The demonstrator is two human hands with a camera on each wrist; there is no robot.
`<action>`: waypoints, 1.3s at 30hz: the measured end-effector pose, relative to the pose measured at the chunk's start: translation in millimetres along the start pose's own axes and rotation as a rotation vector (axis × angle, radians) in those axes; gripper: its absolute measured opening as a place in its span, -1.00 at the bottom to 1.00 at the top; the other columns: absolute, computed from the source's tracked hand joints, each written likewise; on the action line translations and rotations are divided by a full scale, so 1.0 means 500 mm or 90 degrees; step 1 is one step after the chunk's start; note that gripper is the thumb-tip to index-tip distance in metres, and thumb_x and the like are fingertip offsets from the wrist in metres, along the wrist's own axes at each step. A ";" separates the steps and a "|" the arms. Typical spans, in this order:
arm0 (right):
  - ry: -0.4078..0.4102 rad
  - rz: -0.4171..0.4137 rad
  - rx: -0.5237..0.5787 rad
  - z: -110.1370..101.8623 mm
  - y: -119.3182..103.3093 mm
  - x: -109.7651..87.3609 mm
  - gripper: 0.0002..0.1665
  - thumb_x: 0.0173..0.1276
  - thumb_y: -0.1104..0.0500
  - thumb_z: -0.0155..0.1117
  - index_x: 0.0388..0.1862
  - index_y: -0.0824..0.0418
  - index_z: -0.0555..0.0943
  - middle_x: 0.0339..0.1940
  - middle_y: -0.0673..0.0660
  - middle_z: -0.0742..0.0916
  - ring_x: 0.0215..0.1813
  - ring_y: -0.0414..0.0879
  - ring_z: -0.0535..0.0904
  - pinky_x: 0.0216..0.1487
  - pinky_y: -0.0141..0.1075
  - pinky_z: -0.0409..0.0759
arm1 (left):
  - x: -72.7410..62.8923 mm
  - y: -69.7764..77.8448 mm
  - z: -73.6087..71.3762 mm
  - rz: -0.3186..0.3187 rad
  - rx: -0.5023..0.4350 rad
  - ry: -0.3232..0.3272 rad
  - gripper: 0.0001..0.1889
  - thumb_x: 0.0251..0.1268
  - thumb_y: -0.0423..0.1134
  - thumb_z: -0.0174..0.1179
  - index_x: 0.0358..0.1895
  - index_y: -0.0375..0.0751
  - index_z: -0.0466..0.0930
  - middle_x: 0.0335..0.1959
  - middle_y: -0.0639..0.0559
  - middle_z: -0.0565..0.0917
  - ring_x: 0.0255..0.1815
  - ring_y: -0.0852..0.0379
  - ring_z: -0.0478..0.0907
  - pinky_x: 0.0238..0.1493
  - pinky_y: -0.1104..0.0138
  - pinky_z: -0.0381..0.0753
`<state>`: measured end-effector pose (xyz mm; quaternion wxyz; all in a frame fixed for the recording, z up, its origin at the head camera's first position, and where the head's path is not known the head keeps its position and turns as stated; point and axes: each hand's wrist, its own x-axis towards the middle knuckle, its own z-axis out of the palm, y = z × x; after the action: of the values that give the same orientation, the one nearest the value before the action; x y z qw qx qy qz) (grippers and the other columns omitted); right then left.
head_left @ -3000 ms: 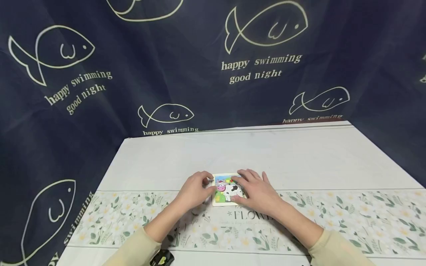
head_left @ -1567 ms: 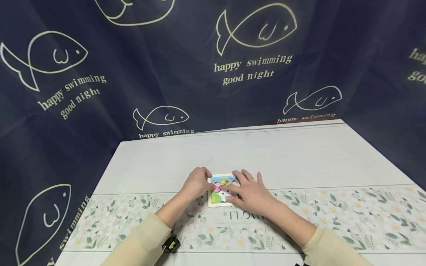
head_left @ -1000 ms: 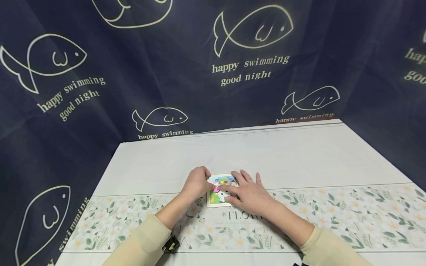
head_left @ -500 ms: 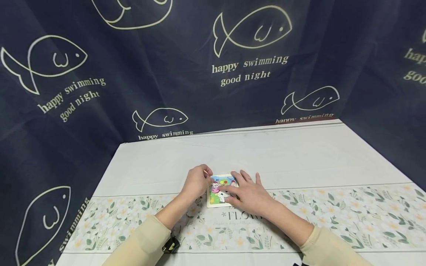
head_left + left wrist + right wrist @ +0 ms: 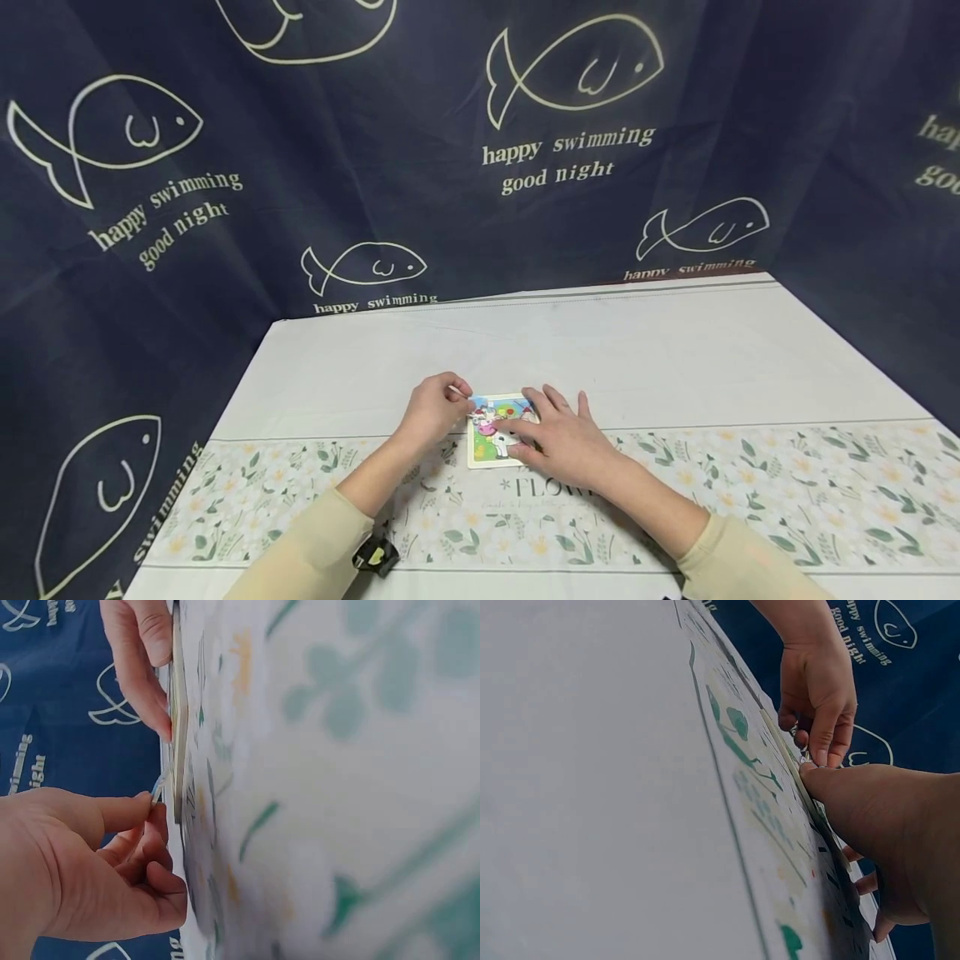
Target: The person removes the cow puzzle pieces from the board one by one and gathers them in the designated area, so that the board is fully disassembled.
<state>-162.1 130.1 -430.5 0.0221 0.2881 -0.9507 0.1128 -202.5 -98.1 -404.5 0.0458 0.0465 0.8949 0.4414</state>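
From the head view, the shallow puzzle tray (image 5: 470,452) lies flat on the desk (image 5: 600,350), on the flowered band, between my two hands. Inside its pale rim is a bright cow picture (image 5: 502,445) with a pink snout, green below and blue above. My right hand (image 5: 566,442) is spread, covering the tray's right part, with its thumb and forefinger over the picture. My left hand (image 5: 433,412) is at the tray's upper left corner.

From the left wrist, I see that hand pinching a thin piece (image 5: 156,787) by its end, thumb against finger, tilted up beside the tray's edge. I cannot tell whether its lower end touches the tray.

From the right wrist, my right thumb lies along the tray's edge, and my left fingertips point down just beside it.
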 end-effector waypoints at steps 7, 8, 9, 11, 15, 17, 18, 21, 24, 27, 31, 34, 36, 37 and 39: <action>0.003 0.005 0.002 -0.002 -0.003 0.000 -0.52 0.53 -0.28 0.07 0.38 -0.38 0.51 0.54 0.24 0.33 0.54 0.37 0.15 0.26 0.57 0.04 | -0.008 -0.027 -0.032 -0.024 -0.024 0.022 -0.88 0.30 -0.37 0.36 -0.16 -0.24 0.63 -0.41 -0.01 0.59 -0.43 0.10 0.48 -0.41 0.29 0.49; 0.003 0.006 0.002 -0.002 -0.003 0.000 -0.52 0.53 -0.28 0.07 0.39 -0.38 0.50 0.54 0.24 0.33 0.54 0.37 0.15 0.26 0.56 0.04 | -0.008 -0.031 -0.037 -0.028 -0.022 0.025 -0.88 0.30 -0.37 0.35 -0.16 -0.23 0.63 -0.41 -0.01 0.59 -0.44 0.10 0.48 -0.42 0.30 0.49; 0.003 0.007 0.001 -0.002 -0.003 0.001 -0.51 0.53 -0.28 0.07 0.39 -0.38 0.50 0.54 0.24 0.33 0.54 0.37 0.15 0.26 0.56 0.05 | -0.009 -0.035 -0.041 -0.031 -0.021 0.029 -0.88 0.30 -0.37 0.35 -0.16 -0.24 0.63 -0.41 -0.01 0.59 -0.44 0.10 0.48 -0.43 0.30 0.48; 0.002 0.007 0.002 -0.002 -0.003 0.000 -0.51 0.53 -0.28 0.07 0.39 -0.37 0.50 0.54 0.25 0.33 0.54 0.37 0.16 0.26 0.56 0.05 | -0.010 -0.044 -0.050 -0.039 -0.016 0.035 -0.89 0.30 -0.36 0.36 -0.17 -0.23 0.64 -0.42 -0.01 0.59 -0.45 0.10 0.47 -0.44 0.30 0.47; 0.004 0.008 0.007 -0.001 -0.003 0.000 -0.52 0.53 -0.28 0.08 0.38 -0.37 0.51 0.55 0.24 0.32 0.54 0.37 0.15 0.27 0.56 0.05 | -0.016 -0.059 -0.068 -0.051 -0.013 0.042 -0.90 0.31 -0.35 0.35 -0.17 -0.22 0.64 -0.40 -0.01 0.59 -0.44 0.10 0.45 -0.44 0.32 0.44; 0.004 0.007 0.008 -0.001 -0.002 0.000 -0.52 0.53 -0.29 0.07 0.38 -0.38 0.51 0.55 0.24 0.32 0.54 0.37 0.14 0.27 0.56 0.04 | -0.020 -0.067 -0.077 -0.056 -0.013 0.042 -0.90 0.32 -0.36 0.34 -0.17 -0.22 0.65 -0.40 -0.02 0.58 -0.45 0.10 0.43 -0.47 0.32 0.42; 0.003 0.006 0.008 -0.001 -0.002 0.000 -0.52 0.53 -0.29 0.07 0.38 -0.38 0.51 0.56 0.24 0.31 0.54 0.37 0.14 0.28 0.56 0.04 | -0.022 -0.072 -0.082 -0.059 -0.012 0.043 -0.90 0.31 -0.36 0.34 -0.17 -0.22 0.64 -0.39 -0.02 0.58 -0.45 0.10 0.43 -0.47 0.32 0.42; 0.005 0.001 0.009 -0.002 -0.001 -0.001 -0.51 0.53 -0.29 0.07 0.38 -0.37 0.51 0.55 0.25 0.32 0.54 0.38 0.14 0.27 0.56 0.04 | -0.026 -0.085 -0.096 -0.065 -0.009 0.046 -0.90 0.31 -0.37 0.35 -0.18 -0.22 0.64 -0.40 -0.03 0.58 -0.46 0.09 0.44 -0.48 0.32 0.43; 0.011 -0.002 0.009 -0.002 0.000 -0.001 -0.51 0.53 -0.28 0.08 0.38 -0.36 0.52 0.55 0.26 0.33 0.54 0.37 0.15 0.26 0.56 0.05 | -0.029 -0.097 -0.111 -0.073 -0.010 0.051 -0.90 0.31 -0.37 0.35 -0.17 -0.23 0.64 -0.39 -0.03 0.58 -0.45 0.09 0.44 -0.47 0.30 0.43; 0.017 -0.004 0.007 -0.001 0.001 -0.001 -0.51 0.52 -0.27 0.10 0.39 -0.36 0.51 0.54 0.26 0.34 0.54 0.37 0.16 0.27 0.56 0.06 | -0.032 -0.107 -0.125 -0.080 -0.005 0.055 -0.90 0.32 -0.36 0.34 -0.17 -0.24 0.64 -0.40 -0.04 0.57 -0.46 0.08 0.42 -0.48 0.29 0.41; 0.023 -0.006 0.003 -0.001 0.001 -0.002 -0.51 0.52 -0.26 0.11 0.38 -0.37 0.52 0.53 0.26 0.35 0.53 0.36 0.17 0.27 0.55 0.06 | -0.038 -0.120 -0.144 -0.089 0.003 0.055 -0.90 0.34 -0.37 0.33 -0.15 -0.25 0.64 -0.40 -0.05 0.56 -0.45 0.07 0.41 -0.46 0.29 0.40; 0.023 -0.006 0.003 0.000 0.001 -0.002 -0.51 0.52 -0.26 0.12 0.39 -0.36 0.51 0.53 0.26 0.35 0.53 0.36 0.17 0.27 0.55 0.06 | -0.044 -0.129 -0.157 -0.099 0.007 0.055 -0.90 0.35 -0.37 0.32 -0.14 -0.26 0.63 -0.39 -0.04 0.56 -0.44 0.07 0.40 -0.45 0.28 0.39; 0.022 -0.008 0.003 0.000 0.001 -0.002 -0.51 0.52 -0.26 0.11 0.39 -0.36 0.51 0.54 0.26 0.35 0.53 0.36 0.17 0.27 0.55 0.07 | -0.047 -0.135 -0.165 -0.104 0.008 0.056 -0.90 0.36 -0.37 0.31 -0.13 -0.27 0.64 -0.39 -0.05 0.55 -0.43 0.06 0.40 -0.43 0.27 0.39; 0.022 -0.008 0.003 0.001 0.001 -0.001 -0.50 0.52 -0.27 0.11 0.39 -0.35 0.51 0.54 0.26 0.34 0.53 0.36 0.17 0.27 0.55 0.07 | -0.049 -0.138 -0.169 -0.105 0.010 0.057 -0.90 0.36 -0.36 0.31 -0.13 -0.28 0.64 -0.39 -0.05 0.55 -0.43 0.06 0.40 -0.42 0.27 0.39; 0.022 -0.011 0.002 0.001 0.001 -0.002 -0.50 0.52 -0.27 0.11 0.39 -0.35 0.51 0.54 0.26 0.34 0.53 0.36 0.17 0.26 0.55 0.08 | -0.052 -0.143 -0.177 -0.106 0.014 0.058 -0.90 0.36 -0.36 0.31 -0.13 -0.28 0.65 -0.40 -0.05 0.55 -0.43 0.05 0.40 -0.42 0.25 0.39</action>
<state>-161.7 130.9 -431.3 0.0389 0.2940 -0.9476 0.1187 -190.8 -214.3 -406.8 0.0409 -0.0481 0.9017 0.4277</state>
